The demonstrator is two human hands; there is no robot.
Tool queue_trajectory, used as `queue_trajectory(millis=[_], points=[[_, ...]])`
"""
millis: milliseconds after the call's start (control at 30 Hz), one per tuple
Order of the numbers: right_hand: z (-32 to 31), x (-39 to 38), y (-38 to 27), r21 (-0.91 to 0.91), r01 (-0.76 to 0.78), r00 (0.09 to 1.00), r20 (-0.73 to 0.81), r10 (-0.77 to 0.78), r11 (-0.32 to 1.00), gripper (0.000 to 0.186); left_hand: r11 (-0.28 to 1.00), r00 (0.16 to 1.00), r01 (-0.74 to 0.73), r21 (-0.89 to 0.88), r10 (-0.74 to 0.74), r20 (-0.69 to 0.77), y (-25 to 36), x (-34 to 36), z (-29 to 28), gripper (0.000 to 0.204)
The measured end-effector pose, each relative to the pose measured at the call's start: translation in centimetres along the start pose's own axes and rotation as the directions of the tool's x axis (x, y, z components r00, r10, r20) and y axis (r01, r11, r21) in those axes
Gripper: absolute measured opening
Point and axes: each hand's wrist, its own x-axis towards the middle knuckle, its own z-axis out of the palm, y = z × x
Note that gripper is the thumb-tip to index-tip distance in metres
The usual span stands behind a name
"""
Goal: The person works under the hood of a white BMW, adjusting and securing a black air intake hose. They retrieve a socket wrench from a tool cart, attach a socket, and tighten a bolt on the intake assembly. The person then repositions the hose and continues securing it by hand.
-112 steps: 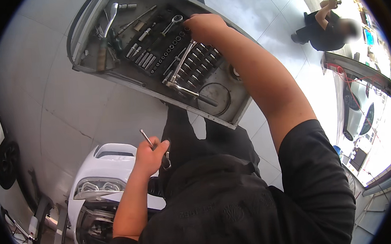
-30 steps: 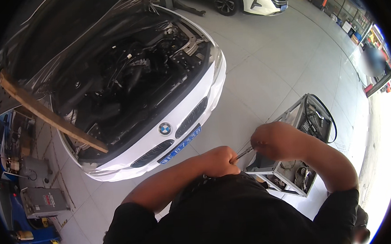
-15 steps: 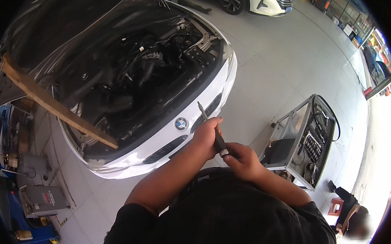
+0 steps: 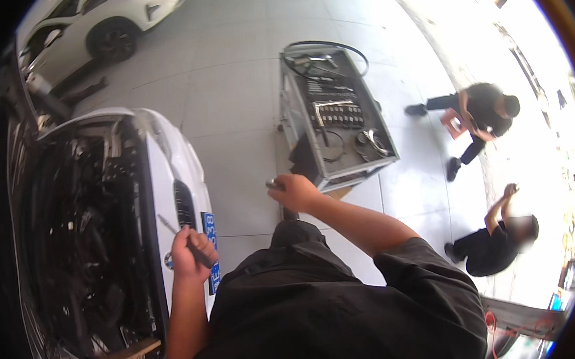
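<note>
"Fingers first: what are they doing?"

"On the left hand (image 4: pixel 191 254), they curl round the dark handle of a long-shafted tool (image 4: pixel 201 255), its tip slanting up and leftward against the white car (image 4: pixel 168 156) in view."

"Any danger there?"

"Perhaps. A careless swing could scratch the paint, though I can't tell how near the tip is."

"Further right?"

"The right hand (image 4: pixel 296 193) grips a small piece (image 4: pixel 274 184), mostly hidden, so I can't say what kind. A loose pinch might drop it on the tiled floor (image 4: pixel 245 149)."

"And beyond?"

"The tool cart (image 4: pixel 393 160), carrying sockets (image 4: pixel 338 116). Turning without looking could bang knuckles on its metal edge."
</note>
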Motion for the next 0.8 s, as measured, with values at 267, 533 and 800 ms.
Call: queue_trajectory(millis=[267, 533, 800], points=[[-5.1, 8.4, 27.4, -0.098, -0.678, 0.723, -0.266, 0.638, 0.728, 0.028, 0.982, 0.988, 0.138, -0.130, -0.145, -0.046, -1.3, 3.8, 2.7, 0.034], [-6.8, 10.5, 26.4, -0.262, -0.667, 0.744, -0.205, 0.636, 0.697, 0.040, 0.968, 0.989, 0.139, -0.208, -0.147, -0.020, -1.0, 7.2, 3.8, 0.035], [1.7, 11.6, -1.0, 0.204, -0.128, 0.918, 0.395, 0.038, 0.971, 0.040, 0.995, 0.973, -0.055, 0.086, 0.073, -0.221, 2.6, 7.2, 0.4, 0.042]])
